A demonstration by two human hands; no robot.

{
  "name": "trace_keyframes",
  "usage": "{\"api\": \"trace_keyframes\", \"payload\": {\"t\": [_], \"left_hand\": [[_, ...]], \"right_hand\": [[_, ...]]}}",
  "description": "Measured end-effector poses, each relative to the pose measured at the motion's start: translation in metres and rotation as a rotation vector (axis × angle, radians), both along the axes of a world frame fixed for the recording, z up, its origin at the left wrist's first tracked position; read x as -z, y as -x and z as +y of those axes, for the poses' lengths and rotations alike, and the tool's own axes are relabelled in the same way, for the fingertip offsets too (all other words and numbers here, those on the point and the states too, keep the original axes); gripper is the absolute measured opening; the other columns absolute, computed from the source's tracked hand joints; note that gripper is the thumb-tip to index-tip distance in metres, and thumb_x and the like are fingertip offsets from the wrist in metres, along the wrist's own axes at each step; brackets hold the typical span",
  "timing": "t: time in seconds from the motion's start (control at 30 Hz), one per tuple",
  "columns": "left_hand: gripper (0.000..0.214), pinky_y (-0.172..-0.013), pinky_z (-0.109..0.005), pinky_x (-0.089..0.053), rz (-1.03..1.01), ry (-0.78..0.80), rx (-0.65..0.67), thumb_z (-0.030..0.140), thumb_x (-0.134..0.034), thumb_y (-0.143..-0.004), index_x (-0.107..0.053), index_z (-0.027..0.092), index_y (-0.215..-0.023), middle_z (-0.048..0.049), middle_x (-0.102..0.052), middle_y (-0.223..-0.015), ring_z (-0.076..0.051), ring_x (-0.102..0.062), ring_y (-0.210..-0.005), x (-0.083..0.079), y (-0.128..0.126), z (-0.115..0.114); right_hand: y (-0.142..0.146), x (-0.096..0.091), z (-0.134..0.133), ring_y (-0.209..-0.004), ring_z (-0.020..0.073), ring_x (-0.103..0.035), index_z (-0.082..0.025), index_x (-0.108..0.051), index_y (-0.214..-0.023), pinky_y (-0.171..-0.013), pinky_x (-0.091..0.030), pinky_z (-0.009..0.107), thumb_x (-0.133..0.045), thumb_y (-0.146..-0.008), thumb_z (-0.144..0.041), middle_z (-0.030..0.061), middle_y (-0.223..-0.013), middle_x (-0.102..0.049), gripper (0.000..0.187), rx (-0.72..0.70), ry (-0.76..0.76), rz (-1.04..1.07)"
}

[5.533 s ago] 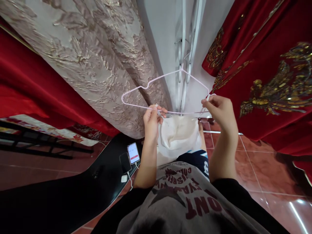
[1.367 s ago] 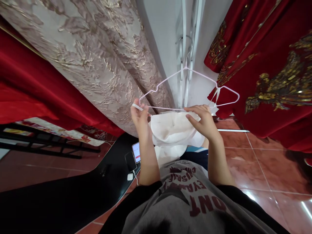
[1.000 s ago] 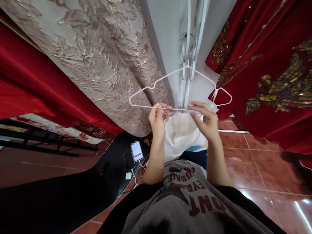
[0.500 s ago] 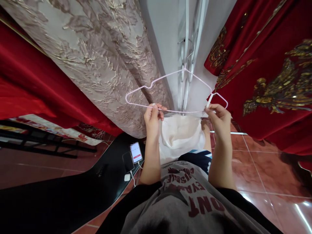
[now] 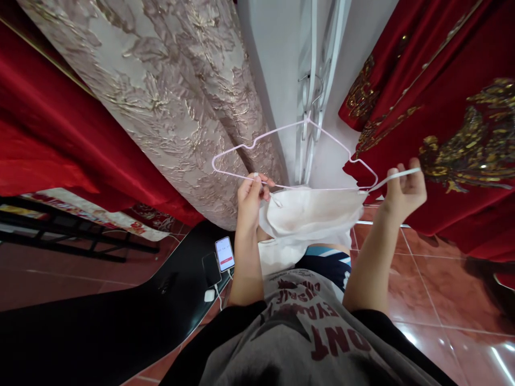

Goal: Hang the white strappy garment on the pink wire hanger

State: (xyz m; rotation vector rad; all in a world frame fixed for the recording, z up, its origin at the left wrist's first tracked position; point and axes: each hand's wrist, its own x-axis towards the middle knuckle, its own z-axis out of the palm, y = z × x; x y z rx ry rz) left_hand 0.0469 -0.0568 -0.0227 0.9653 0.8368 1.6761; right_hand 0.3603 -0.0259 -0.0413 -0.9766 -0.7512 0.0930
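A thin pink clothes hanger (image 5: 257, 140) hangs by its metal hook from a white rail in front of me. My left hand (image 5: 252, 195) is closed in a pinch on the hanger's lower bar, left of its middle. Below the bar droops a white garment (image 5: 317, 212) over my lap, its upper edge close to the bar. My right hand (image 5: 404, 187) is off the hanger to the right, pinching a narrow white strap (image 5: 380, 181). The strap runs taut from the garment's right corner, near the hanger's right end, to my fingers.
Red gowns with gold sequins (image 5: 462, 139) hang at the right. On the left hang a beige embossed gown (image 5: 169, 96) and red cloth (image 5: 48, 134). A black seat (image 5: 120, 311) holds a lit phone (image 5: 224, 254), a darker phone (image 5: 211, 269) and a white charger (image 5: 210, 295).
My right hand has moved right, away from the hanger, drawing the white strap out sideways. The garment has spread wider and its right corner has risen to the bar. My left hand stays put.
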Motion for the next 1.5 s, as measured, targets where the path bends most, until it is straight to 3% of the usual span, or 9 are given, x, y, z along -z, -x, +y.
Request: {"api": "trace_keyframes", "payload": {"t": [0.23,0.33,0.43,0.67,0.77,0.97,1.23,1.4,1.5], "left_hand": [[0.03,-0.05,-0.019,-0.041,-0.024,0.011,0.005,0.045,-0.079,-0.09,-0.067,0.018,-0.084,-0.006,-0.077,-0.081,-0.007,-0.049,-0.051,0.003,-0.015,-0.003],[0.029,-0.05,-0.019,-0.042,-0.008,-0.002,0.016,0.044,-0.08,-0.088,-0.07,0.017,-0.085,-0.009,-0.08,-0.086,-0.007,-0.051,-0.052,0.005,-0.011,-0.004],[0.028,-0.05,-0.019,-0.045,-0.01,0.002,-0.048,0.041,-0.08,-0.086,-0.077,0.015,-0.096,-0.014,-0.082,-0.098,-0.009,-0.06,-0.058,0.009,0.004,-0.003],[0.021,-0.05,-0.017,-0.045,0.187,-0.121,-0.726,0.026,-0.067,-0.089,-0.084,0.02,-0.099,-0.0091,-0.083,-0.11,-0.015,-0.076,-0.082,0.017,0.048,0.004],[0.02,-0.058,-0.022,-0.054,0.272,-0.141,-0.843,0.024,-0.068,-0.09,-0.084,0.019,-0.101,-0.0078,-0.083,-0.107,-0.019,-0.079,-0.089,0.012,0.06,0.002],[0.017,-0.098,-0.035,-0.061,0.437,-0.221,-0.552,0.03,-0.079,-0.089,-0.084,0.021,-0.101,-0.0055,-0.082,-0.103,-0.022,-0.078,-0.104,-0.019,0.063,0.003],[0.025,-0.068,-0.026,-0.05,0.929,-0.264,-0.166,0.018,-0.064,-0.096,-0.074,0.022,-0.073,0.0004,-0.065,-0.065,-0.016,-0.059,-0.065,-0.065,0.042,0.039],[0.01,-0.064,-0.023,-0.051,0.525,-0.097,-0.205,0.024,-0.077,-0.09,-0.074,0.019,-0.083,-0.0012,-0.068,-0.069,-0.013,-0.064,-0.064,-0.032,0.051,0.037],[0.024,-0.063,-0.024,-0.055,0.201,0.053,-0.205,0.04,-0.081,-0.089,-0.067,0.021,-0.09,-0.0026,-0.071,-0.074,-0.014,-0.07,-0.065,-0.001,0.043,0.025]], "right_hand": [[0.031,-0.008,-0.037,-0.126,0.0306,-0.071,-0.028,-0.078,-0.122,-0.111,-0.054,0.055,-0.075,-0.093,-0.045,0.0089,-0.129,-0.078,0.035,-0.271,0.168,-0.497],[0.065,-0.009,-0.04,-0.108,0.0277,-0.075,-0.028,-0.081,-0.107,-0.103,-0.054,0.052,-0.068,-0.098,-0.043,0.0063,-0.111,-0.082,0.022,-0.523,0.312,-0.751],[0.08,-0.006,-0.038,-0.098,0.026,-0.074,-0.028,-0.081,-0.1,-0.1,-0.05,0.049,-0.064,-0.101,-0.041,0.0051,-0.103,-0.083,0.022,-0.567,0.372,-0.824],[0.06,-0.015,-0.042,-0.099,0.0267,-0.071,-0.029,-0.081,-0.101,-0.099,-0.045,0.047,-0.067,-0.098,-0.039,0.0034,-0.101,-0.082,0.018,-0.529,0.382,-0.826],[0.056,-0.018,-0.046,-0.101,0.0275,-0.07,-0.029,-0.081,-0.104,-0.099,-0.046,0.047,-0.068,-0.097,-0.039,0.0034,-0.104,-0.082,0.018,-0.544,0.402,-0.835],[0.061,-0.018,-0.05,-0.101,0.0279,-0.069,-0.029,-0.08,-0.103,-0.099,-0.047,0.048,-0.071,-0.092,-0.038,0.0035,-0.103,-0.081,0.016,-0.534,0.405,-0.835],[0.054,-0.019,-0.049,-0.099,0.0285,-0.069,-0.029,-0.079,-0.099,-0.099,-0.047,0.049,-0.071,-0.091,-0.038,0.0032,-0.1,-0.081,0.014,-0.471,0.396,-0.86],[0.053,-0.016,-0.049,-0.104,0.0296,-0.069,-0.029,-0.079,-0.105,-0.101,-0.046,0.051,-0.071,-0.092,-0.039,0.0034,-0.107,-0.082,0.018,-0.486,0.392,-0.873],[0.057,-0.015,-0.049,-0.105,0.0305,-0.07,-0.029,-0.079,-0.108,-0.102,-0.047,0.052,-0.071,-0.092,-0.038,0.0047,-0.109,-0.082,0.02,-0.493,0.399,-0.881]]}}
